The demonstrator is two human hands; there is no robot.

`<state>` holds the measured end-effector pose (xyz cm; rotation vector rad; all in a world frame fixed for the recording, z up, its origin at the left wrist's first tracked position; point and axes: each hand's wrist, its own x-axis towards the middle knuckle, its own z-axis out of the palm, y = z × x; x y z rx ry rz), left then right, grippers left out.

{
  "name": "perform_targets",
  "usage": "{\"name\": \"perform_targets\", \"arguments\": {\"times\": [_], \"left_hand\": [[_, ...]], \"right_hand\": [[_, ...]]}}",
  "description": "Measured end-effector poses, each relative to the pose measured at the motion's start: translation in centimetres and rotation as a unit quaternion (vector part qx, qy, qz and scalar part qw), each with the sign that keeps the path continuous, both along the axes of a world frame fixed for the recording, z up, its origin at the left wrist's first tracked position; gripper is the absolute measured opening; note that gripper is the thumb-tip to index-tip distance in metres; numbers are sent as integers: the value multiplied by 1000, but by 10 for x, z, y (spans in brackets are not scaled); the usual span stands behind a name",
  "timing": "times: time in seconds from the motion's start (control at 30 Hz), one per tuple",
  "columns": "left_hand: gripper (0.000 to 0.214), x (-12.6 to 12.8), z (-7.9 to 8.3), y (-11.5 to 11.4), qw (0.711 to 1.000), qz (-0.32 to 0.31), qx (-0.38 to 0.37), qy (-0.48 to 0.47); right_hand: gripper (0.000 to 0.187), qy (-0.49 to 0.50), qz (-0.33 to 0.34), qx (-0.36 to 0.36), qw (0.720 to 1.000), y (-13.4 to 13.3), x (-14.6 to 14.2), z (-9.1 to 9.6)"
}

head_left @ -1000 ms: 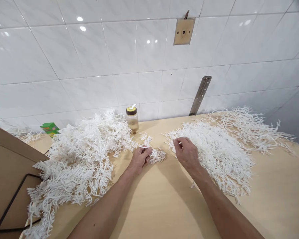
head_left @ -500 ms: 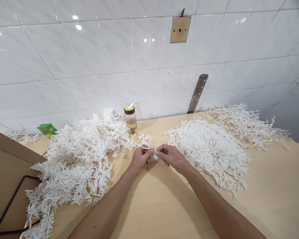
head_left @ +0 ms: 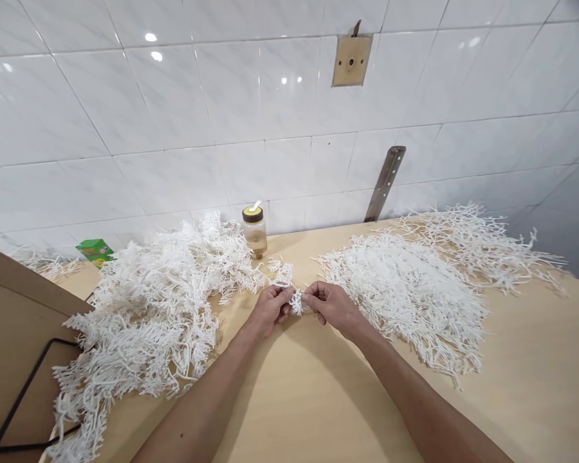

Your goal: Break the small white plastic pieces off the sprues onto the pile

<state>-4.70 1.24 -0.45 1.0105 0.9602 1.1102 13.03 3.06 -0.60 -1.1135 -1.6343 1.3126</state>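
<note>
Over the middle of the wooden table (head_left: 318, 399), my left hand (head_left: 271, 308) pinches a small white plastic branch sprig (head_left: 296, 302) between thumb and fingers. My right hand (head_left: 332, 303) is closed in a pinch at the sprig's right side; the exact spot between its fingertips is too small to make out. Just beyond my left hand lie a few loose white sprigs (head_left: 282, 273). A large tangled heap of white plastic branches (head_left: 159, 308) spreads to the left. Close by my right hand and forearm is a flatter pile of white branches (head_left: 415, 296).
A jar with a yellow-and-brown lid (head_left: 255, 233) stands at the back, beside a green box (head_left: 95, 251) further left. Thinner white stems (head_left: 477, 244) lie at the back right. A brown board (head_left: 24, 347) rises at left. A metal bracket (head_left: 385, 183) leans against the tiled wall.
My hands have parted slightly, and more of the white sprig shows between them. The camera view has shifted a little; the piles lie as before.
</note>
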Motion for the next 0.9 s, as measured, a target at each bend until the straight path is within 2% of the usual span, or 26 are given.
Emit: {"name": "perform_targets", "arguments": {"times": [0.13,0.27,0.53,0.63,0.8,0.9], "left_hand": [[43,-3,2,0,999,-27,-5,31],[43,-6,0,1,998,-38,-13,51],[46,-4,3,0,994,-71,-3,78],[45,-1,1,0,995,-69,-9,76],[47,1,-7,1,996,-63,22,64],[48,2,-6,0,996,-58,24,64]], "right_hand": [[26,-6,-27,26,999,-1,-1,3],[22,-55,-48,82,994,-3,-1,7],[18,-128,-52,168,976,-5,-1,12],[17,-137,-40,159,977,-4,0,12],[17,-132,-41,89,986,1,1,8],[15,-149,-56,94,983,3,-2,7]]}}
